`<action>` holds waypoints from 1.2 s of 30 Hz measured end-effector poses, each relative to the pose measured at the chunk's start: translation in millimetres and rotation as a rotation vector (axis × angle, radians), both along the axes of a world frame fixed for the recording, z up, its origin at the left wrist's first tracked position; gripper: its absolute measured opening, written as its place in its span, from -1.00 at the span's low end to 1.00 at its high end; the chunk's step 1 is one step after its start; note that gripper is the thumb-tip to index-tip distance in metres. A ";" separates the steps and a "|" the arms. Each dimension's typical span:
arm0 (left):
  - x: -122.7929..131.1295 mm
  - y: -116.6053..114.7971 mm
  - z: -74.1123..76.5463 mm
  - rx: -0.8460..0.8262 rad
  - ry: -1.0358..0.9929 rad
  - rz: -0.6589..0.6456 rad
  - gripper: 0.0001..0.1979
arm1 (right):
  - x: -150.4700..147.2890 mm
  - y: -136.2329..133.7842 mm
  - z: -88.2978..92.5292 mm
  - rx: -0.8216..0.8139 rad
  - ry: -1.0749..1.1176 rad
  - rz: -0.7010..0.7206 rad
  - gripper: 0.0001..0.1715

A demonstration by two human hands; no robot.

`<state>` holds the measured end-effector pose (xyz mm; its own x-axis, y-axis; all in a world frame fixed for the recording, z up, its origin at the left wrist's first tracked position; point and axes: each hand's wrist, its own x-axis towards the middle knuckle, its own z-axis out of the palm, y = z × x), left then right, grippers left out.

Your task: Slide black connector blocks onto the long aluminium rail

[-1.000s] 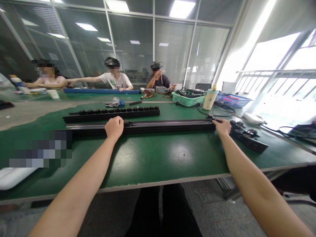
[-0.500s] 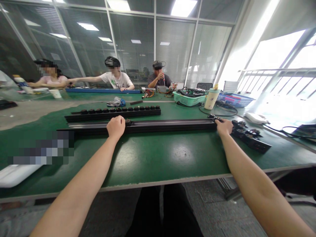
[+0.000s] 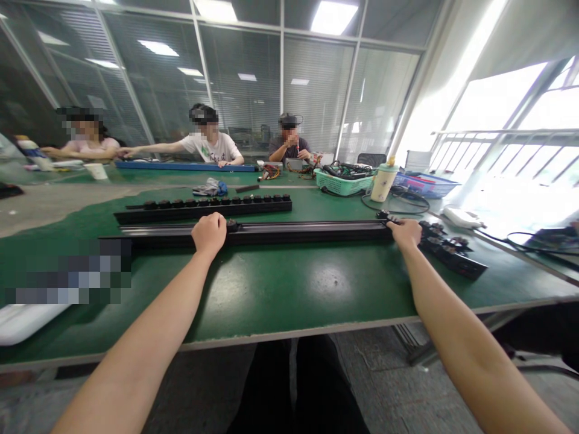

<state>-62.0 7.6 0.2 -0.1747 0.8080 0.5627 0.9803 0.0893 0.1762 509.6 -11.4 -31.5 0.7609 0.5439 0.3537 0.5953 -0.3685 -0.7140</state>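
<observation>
Glass-partitioned workroom (image 3: 244, 90), tall bright windows (image 3: 493, 102) along its right side. Long green-topped counter (image 3: 289, 283) spans the view. Across it sit a co-worker in a white T-shirt (image 3: 210, 147) and a co-worker in a dark shirt (image 3: 289, 144); a co-worker in a pink top (image 3: 84, 147) sits further left. On the far side of the counter stand a teal plastic basket of cables (image 3: 344, 182), a cream bottle with a green cap (image 3: 384, 182) and a blue plastic crate (image 3: 427, 185).

Nearest the person, a long black metal rail (image 3: 307, 232) lies lengthwise on the counter, its left end hidden by a pixelated block. Beyond it, parallel, lies a black strip with a full row of round black knobs (image 3: 203, 210). The rail's visible top carries no such row, only a small black fitting (image 3: 232, 225) and some dark parts at its right end. A black bar with mounted fittings (image 3: 452, 256) lies angled just past that end.

Left hand (image 3: 208, 235) grips the rail left of centre, fingers curled over it. Right hand (image 3: 406, 234) holds near the right end, fingers together and bent over the edge.
</observation>
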 end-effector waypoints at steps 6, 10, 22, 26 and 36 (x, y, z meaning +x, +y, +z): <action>-0.6 0.2 -0.5 0.004 -0.014 -0.004 -0.55 | -4.0 -7.1 3.7 -0.015 0.046 -0.053 -0.62; -0.4 0.0 -0.4 0.011 -0.015 -0.016 -0.54 | -2.7 -10.5 5.0 -0.004 0.093 -0.095 -0.60; -0.5 0.2 -1.0 0.008 -0.006 -0.003 -0.55 | 0.1 -15.5 4.8 -0.020 0.041 -0.223 -0.66; -0.3 0.6 -1.3 0.018 0.008 -0.001 -0.55 | 2.9 -18.3 7.3 -0.050 0.076 -0.338 -0.60; -1.3 1.4 -2.3 0.035 0.000 -0.014 -0.57 | -3.2 -20.0 10.3 -0.149 0.028 -0.371 -0.53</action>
<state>-63.3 9.0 -2.1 -0.1640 0.7902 0.5904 0.9813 0.0698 0.1792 506.3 -31.4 -21.2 0.9236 0.2739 0.2682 0.3834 -0.6555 -0.6507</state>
